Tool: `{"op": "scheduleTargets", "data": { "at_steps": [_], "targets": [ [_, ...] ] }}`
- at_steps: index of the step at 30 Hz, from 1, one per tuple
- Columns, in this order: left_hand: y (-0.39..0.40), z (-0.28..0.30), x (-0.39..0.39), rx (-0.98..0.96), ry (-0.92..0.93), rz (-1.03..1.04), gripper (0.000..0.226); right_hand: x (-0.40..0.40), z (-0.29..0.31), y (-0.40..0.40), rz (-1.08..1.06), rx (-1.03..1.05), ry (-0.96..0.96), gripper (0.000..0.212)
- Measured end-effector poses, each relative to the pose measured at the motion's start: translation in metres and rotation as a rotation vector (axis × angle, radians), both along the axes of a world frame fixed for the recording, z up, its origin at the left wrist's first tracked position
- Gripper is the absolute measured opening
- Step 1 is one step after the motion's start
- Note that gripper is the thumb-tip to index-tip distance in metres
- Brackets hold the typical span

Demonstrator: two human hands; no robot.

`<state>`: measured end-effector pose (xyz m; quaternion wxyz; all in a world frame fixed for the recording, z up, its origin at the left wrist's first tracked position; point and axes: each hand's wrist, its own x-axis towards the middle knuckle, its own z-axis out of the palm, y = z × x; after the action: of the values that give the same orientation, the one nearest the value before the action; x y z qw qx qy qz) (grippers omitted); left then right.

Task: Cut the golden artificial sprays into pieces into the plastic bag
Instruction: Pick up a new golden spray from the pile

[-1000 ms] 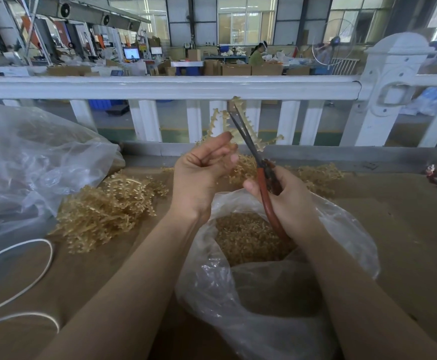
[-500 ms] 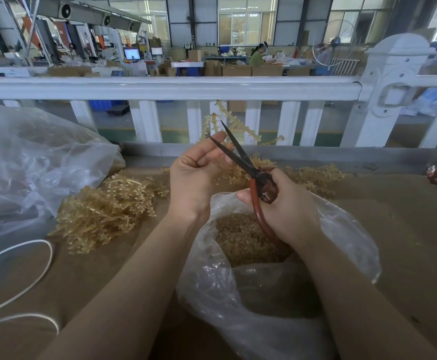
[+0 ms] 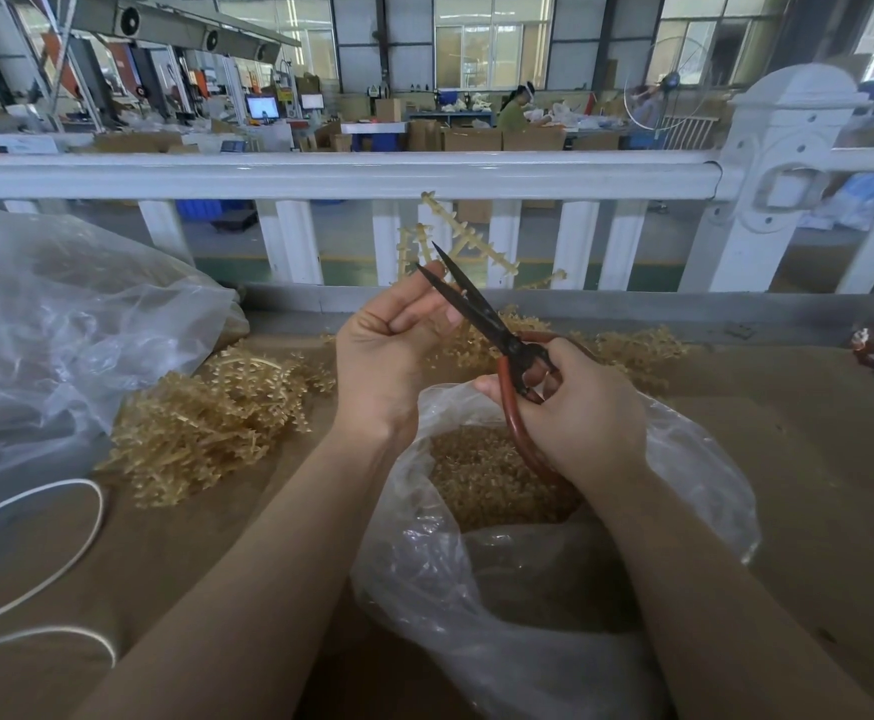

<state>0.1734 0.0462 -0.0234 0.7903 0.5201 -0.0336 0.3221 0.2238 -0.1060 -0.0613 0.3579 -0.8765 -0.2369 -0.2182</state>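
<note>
1. Head view looks down on a brown cardboard-covered table, and I see both bare hands raised above an open clear plastic bag near the front edge
2. I see the left hand with fingers curled, pinching a golden artificial spray whose studded branches stand up in front of the white railing
3. I see the right hand wrapped round the red handles of the scissors; the dark blades are parted in a narrow V, their tips up against the left fingertips and the spray's lower stems
4. Inside the plastic bag lies a heap of cut golden pieces, directly beneath the hands
5. I see a loose pile of uncut golden sprays on the table to the left of the bag, and more sprays behind the right hand
6. At far left sits a larger clear bag, with a white cord looping across the table in front of it
</note>
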Motion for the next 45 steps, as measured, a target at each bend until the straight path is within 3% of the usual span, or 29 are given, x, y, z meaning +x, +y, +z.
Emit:
{"op": "scheduleTargets", "data": {
  "at_steps": [10, 21, 28, 32, 36, 39, 42, 45],
  "targets": [
    [0.001, -0.001, 0.0, 0.004, -0.01, 0.003, 0.043, -0.001, 0.0, -0.001, -0.014, -0.004, -0.022, 0.066],
    [0.001, 0.0, -0.003, -0.001, -0.027, -0.002, 0.052, -0.003, -0.001, -0.001, 0.027, 0.046, -0.072, 0.052],
    [0.003, -0.003, -0.001, -0.025, 0.024, 0.018, 0.039, 0.0, -0.001, 0.0, 0.033, 0.034, -0.025, 0.053],
    [0.002, -0.005, -0.001, -0.023, 0.067, 0.048, 0.036, -0.001, 0.0, 0.002, 0.09, 0.201, 0.073, 0.059],
    [-0.004, -0.009, 0.0, 0.012, 0.103, 0.051, 0.035, -0.004, 0.008, 0.005, 0.247, 0.47, 0.198, 0.043],
    [-0.012, -0.012, 0.0, 0.061, 0.116, 0.023, 0.035, -0.006, 0.012, 0.006, 0.309, 0.531, 0.297, 0.046],
    [-0.017, -0.013, 0.0, 0.085, 0.136, 0.001, 0.035, -0.005, 0.012, 0.006, 0.372, 0.572, 0.382, 0.016],
    [-0.018, -0.013, -0.002, 0.116, 0.164, -0.008, 0.031, -0.004, 0.011, 0.007, 0.369, 0.631, 0.416, 0.011]
  ]
}}
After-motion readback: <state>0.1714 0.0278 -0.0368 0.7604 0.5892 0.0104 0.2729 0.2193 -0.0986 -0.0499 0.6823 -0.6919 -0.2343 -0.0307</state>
